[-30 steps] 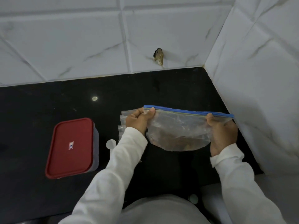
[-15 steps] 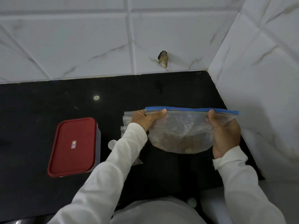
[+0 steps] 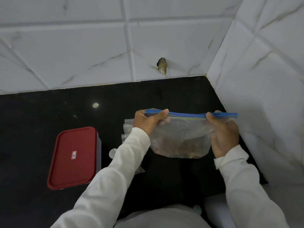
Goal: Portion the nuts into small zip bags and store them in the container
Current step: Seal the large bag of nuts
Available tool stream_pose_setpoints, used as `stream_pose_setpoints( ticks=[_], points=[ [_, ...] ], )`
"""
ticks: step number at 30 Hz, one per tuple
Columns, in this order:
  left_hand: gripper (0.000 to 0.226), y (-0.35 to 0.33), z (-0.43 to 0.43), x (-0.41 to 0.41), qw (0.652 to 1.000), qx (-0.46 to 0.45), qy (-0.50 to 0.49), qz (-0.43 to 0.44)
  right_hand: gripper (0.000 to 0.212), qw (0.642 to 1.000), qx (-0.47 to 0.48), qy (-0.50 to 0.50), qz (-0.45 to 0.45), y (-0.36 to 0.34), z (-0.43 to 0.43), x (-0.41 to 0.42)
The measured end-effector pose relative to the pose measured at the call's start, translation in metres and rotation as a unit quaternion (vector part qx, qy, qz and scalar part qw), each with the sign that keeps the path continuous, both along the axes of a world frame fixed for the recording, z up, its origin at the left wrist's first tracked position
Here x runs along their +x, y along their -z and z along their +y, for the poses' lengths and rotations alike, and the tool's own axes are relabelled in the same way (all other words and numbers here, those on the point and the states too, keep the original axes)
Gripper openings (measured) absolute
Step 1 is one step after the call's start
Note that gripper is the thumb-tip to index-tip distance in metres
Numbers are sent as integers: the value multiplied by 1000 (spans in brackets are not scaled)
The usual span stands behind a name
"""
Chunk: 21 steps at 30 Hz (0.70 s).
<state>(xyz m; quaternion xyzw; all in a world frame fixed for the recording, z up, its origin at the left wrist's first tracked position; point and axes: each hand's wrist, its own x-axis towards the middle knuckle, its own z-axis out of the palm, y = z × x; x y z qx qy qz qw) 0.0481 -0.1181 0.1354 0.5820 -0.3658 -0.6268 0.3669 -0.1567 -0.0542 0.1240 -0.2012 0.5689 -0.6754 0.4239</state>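
A large clear zip bag with a blue zip strip hangs above the black counter, brown nuts pooled in its bottom. My left hand pinches the strip near its left end. My right hand pinches it further right, fingers behind the bag. Several small empty zip bags lie flat on the counter behind my left wrist, partly hidden. A container with a red lid stands shut on the counter to the left.
White marble-look tiled walls meet in a corner at the back right, close to my right hand. A chipped hole marks the back wall. A small white round piece lies beside the container. The black counter stretches left.
Both hands slid inward along the blue strip, the right hand the most. The bag stays held up in the same place.
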Motion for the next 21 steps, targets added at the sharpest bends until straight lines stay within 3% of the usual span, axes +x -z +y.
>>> stream_pose_setpoints(
  ticks=[3,5,7,12,17,21],
  points=[
    [27,2,-3,12,989,-71,102,-83,26,999,-4,-2,37,1,2,-1],
    [15,0,-9,21,958,-161,172,-163,45,998,-8,-10,67,0,5,-2],
    [11,-7,-16,25,927,-215,206,-228,57,995,-6,-26,92,0,6,-4],
    [13,-32,-23,-2,861,-255,318,-303,62,993,-20,-58,100,-3,5,-6],
    [22,-38,-22,-21,878,-195,341,-272,61,991,-34,-70,112,-4,7,-8],
    [14,-38,-19,-25,896,-184,326,-239,66,990,-20,-59,124,-7,10,-9]
  ],
)
